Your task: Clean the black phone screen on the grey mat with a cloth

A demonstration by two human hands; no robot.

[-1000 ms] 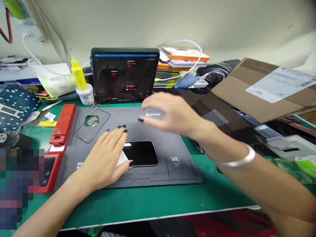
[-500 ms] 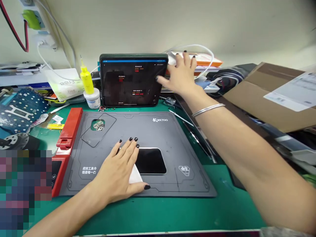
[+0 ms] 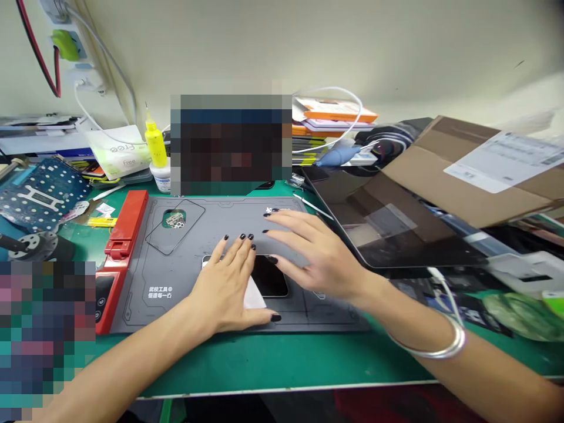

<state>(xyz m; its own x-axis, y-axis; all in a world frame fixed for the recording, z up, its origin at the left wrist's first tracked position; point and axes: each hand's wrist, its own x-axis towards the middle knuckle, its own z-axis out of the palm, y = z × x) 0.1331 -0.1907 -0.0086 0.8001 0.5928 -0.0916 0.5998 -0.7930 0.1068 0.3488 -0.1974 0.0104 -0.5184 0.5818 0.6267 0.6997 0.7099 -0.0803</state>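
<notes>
A black-screened smartphone (image 3: 269, 277) lies face up on a grey WKTOO repair mat (image 3: 229, 220), partly hidden by both hands. My left hand (image 3: 224, 282) presses flat on its left part, fingers spread. A white card or cloth piece (image 3: 254, 295) sticks out from under that palm, over the phone's lower edge. My right hand (image 3: 308, 249) lies open on the mat with fingers spread, one fingertip at the phone's upper right. A silver bangle (image 3: 440, 346) circles my right wrist.
A red holder (image 3: 123, 235) edges the mat's left side, on a green bench mat (image 3: 282, 364). A pixelated screen (image 3: 229, 144), yellow bottle (image 3: 155, 144) and white jar (image 3: 159, 176) stand behind. A dark glass panel (image 3: 388, 217) and cardboard box (image 3: 467, 176) lie right.
My right hand has come down from behind the tablet onto the mat next to the phone. A dark glass panel now lies at the right. My left hand stays on the phone.
</notes>
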